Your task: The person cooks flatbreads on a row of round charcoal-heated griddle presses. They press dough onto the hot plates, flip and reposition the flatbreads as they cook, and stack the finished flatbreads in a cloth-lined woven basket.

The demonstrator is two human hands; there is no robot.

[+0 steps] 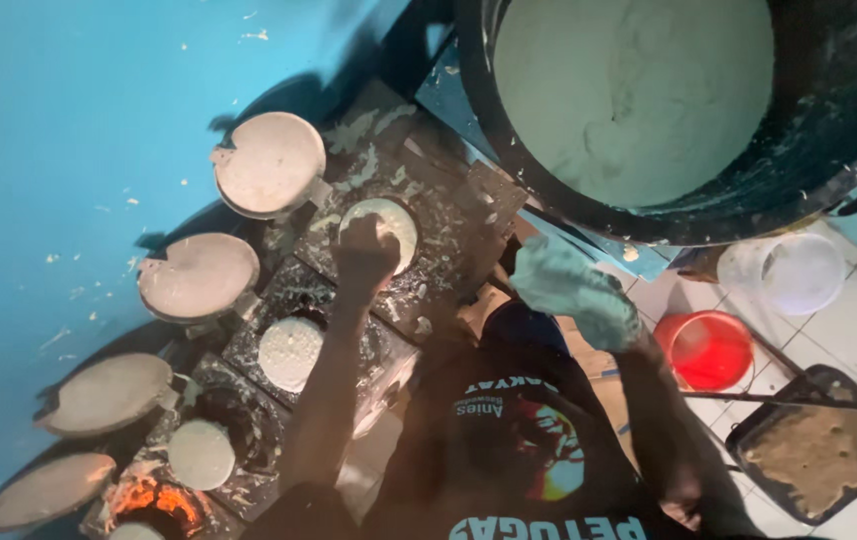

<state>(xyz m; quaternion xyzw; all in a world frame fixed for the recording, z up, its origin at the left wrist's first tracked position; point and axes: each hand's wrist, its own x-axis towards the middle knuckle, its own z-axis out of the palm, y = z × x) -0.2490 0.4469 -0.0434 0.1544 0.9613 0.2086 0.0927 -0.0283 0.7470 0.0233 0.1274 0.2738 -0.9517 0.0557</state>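
Along blue wall, we see left hand (367, 250) pressed flat, fingers together, spreading batter in round mould (381, 228); right hand (574, 290), batter-coated, loosely cupped, empty, hovers below big batter pot (509, 150) for refill; hinged lids (269, 165) tipped open.

A red bucket (707, 349) and a clear tub (784, 272) stand on white floor tiles (849, 325) beside a crumb-filled tray (817, 455).

4 batter-filled moulds (290, 352) lie left of the tub (839, 130).
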